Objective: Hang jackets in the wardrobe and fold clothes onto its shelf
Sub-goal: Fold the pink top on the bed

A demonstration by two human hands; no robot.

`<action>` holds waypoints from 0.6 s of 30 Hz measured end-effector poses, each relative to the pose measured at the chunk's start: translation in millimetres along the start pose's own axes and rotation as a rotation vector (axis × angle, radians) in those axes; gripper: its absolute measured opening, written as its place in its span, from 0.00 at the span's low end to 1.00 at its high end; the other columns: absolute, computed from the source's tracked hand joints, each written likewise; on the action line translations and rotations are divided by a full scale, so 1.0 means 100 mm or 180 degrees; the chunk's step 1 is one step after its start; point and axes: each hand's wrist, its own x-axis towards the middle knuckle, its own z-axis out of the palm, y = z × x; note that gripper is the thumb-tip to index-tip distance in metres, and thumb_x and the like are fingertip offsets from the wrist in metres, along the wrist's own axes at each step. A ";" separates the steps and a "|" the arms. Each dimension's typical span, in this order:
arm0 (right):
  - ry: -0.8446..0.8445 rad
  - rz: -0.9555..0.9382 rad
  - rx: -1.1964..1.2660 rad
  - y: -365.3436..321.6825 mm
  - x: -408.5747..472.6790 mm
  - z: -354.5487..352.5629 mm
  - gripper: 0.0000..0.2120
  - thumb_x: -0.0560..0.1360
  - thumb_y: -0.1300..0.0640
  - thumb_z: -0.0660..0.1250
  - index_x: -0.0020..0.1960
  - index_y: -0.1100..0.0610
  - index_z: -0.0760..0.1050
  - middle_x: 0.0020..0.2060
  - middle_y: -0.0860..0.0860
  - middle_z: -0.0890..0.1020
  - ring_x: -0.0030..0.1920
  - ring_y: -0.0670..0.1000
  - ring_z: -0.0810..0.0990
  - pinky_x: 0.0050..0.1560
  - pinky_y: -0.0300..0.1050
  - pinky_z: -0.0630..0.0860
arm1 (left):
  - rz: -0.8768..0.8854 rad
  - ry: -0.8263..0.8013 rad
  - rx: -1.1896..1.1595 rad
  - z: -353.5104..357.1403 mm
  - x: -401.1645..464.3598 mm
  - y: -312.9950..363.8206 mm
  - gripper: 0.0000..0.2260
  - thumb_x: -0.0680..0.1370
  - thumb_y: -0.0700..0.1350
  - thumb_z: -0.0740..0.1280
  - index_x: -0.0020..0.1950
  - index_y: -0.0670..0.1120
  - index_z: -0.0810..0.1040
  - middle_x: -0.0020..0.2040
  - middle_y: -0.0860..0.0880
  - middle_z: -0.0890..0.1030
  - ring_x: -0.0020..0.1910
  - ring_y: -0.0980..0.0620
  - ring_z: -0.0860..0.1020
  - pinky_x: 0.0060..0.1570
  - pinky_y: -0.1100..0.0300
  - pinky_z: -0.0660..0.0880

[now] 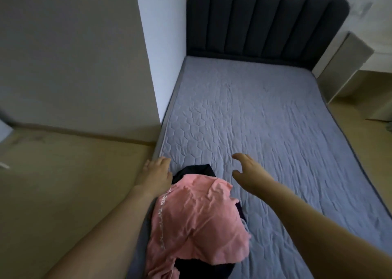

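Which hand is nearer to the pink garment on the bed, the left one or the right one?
Left. The left hand lies at the pink garment's upper left edge, almost touching it. The right hand hovers open above the mattress, apart from the garment's upper right corner.

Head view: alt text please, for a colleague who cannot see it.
Both hands reach over a pink garment lying on dark clothes at the near corner of a grey quilted bed; left hand and right hand are open, holding nothing.

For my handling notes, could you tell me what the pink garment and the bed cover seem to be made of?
Pink garment: soft matte knit, probably cotton jersey, judging by its limp creases. Bed cover: quilted matte grey fabric, with stitched hexagon puckers.
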 end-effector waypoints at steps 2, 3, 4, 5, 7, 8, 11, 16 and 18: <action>-0.0200 -0.0159 -0.0056 0.20 0.19 0.13 0.26 0.78 0.55 0.61 0.74 0.52 0.60 0.73 0.51 0.65 0.68 0.54 0.70 0.65 0.48 0.68 | -0.0134 -0.0080 -0.0035 0.27 0.07 0.12 0.22 0.80 0.49 0.59 0.73 0.45 0.65 0.73 0.47 0.68 0.70 0.47 0.67 0.70 0.53 0.61; -0.0277 -0.0227 -0.0080 0.30 0.31 0.23 0.26 0.77 0.55 0.61 0.74 0.52 0.60 0.73 0.52 0.65 0.68 0.54 0.70 0.65 0.48 0.68 | -0.0221 -0.0125 -0.0109 0.44 0.13 0.15 0.23 0.80 0.49 0.59 0.74 0.45 0.64 0.73 0.46 0.67 0.71 0.47 0.67 0.70 0.54 0.61; -0.0321 -0.0291 -0.0095 0.39 0.47 0.35 0.26 0.77 0.55 0.61 0.74 0.52 0.60 0.72 0.52 0.65 0.68 0.54 0.70 0.65 0.48 0.68 | -0.0318 -0.0160 -0.0187 0.64 0.22 0.15 0.23 0.80 0.49 0.59 0.75 0.45 0.63 0.74 0.46 0.67 0.71 0.47 0.66 0.69 0.54 0.62; -0.0345 -0.0348 -0.0106 0.47 0.65 0.51 0.26 0.77 0.55 0.60 0.74 0.53 0.60 0.72 0.52 0.66 0.67 0.55 0.70 0.65 0.49 0.69 | -0.0434 -0.0189 -0.0283 0.87 0.32 0.13 0.23 0.80 0.49 0.59 0.75 0.45 0.63 0.73 0.46 0.67 0.71 0.46 0.67 0.68 0.54 0.63; -0.0411 -0.0489 -0.0142 0.62 1.05 0.94 0.26 0.77 0.56 0.60 0.74 0.53 0.61 0.70 0.53 0.67 0.66 0.56 0.71 0.63 0.49 0.70 | -0.0724 -0.0250 -0.0506 1.46 0.52 0.02 0.22 0.80 0.49 0.59 0.73 0.44 0.65 0.71 0.45 0.69 0.69 0.45 0.68 0.66 0.52 0.66; -0.0440 -0.0564 -0.0152 0.69 1.26 1.21 0.25 0.77 0.55 0.60 0.73 0.53 0.61 0.70 0.53 0.68 0.65 0.56 0.71 0.63 0.50 0.70 | -0.0845 -0.0279 -0.0607 1.80 0.62 -0.06 0.21 0.80 0.48 0.59 0.72 0.44 0.66 0.71 0.44 0.69 0.69 0.44 0.68 0.66 0.51 0.66; -0.0602 -0.0822 -0.0182 0.92 1.86 2.16 0.27 0.76 0.54 0.60 0.74 0.53 0.60 0.71 0.53 0.66 0.67 0.55 0.69 0.65 0.49 0.68 | -0.1168 -0.0338 -0.1043 2.82 0.96 -0.32 0.24 0.81 0.46 0.58 0.76 0.44 0.60 0.76 0.44 0.62 0.73 0.44 0.63 0.70 0.51 0.63; -0.0351 -0.1130 -0.0444 1.09 2.96 3.63 0.29 0.77 0.53 0.60 0.76 0.54 0.56 0.73 0.53 0.64 0.71 0.56 0.65 0.69 0.50 0.62 | -0.1580 0.0001 -0.0571 4.42 1.43 -0.72 0.32 0.79 0.56 0.58 0.79 0.48 0.51 0.79 0.48 0.52 0.77 0.44 0.54 0.74 0.44 0.53; -0.0126 -0.1171 -0.0508 1.13 3.29 4.23 0.29 0.78 0.51 0.58 0.77 0.54 0.54 0.74 0.53 0.63 0.72 0.56 0.63 0.72 0.52 0.57 | -0.1709 0.0370 0.0047 4.94 1.46 -0.72 0.34 0.78 0.62 0.55 0.78 0.46 0.55 0.78 0.44 0.56 0.76 0.43 0.57 0.72 0.40 0.54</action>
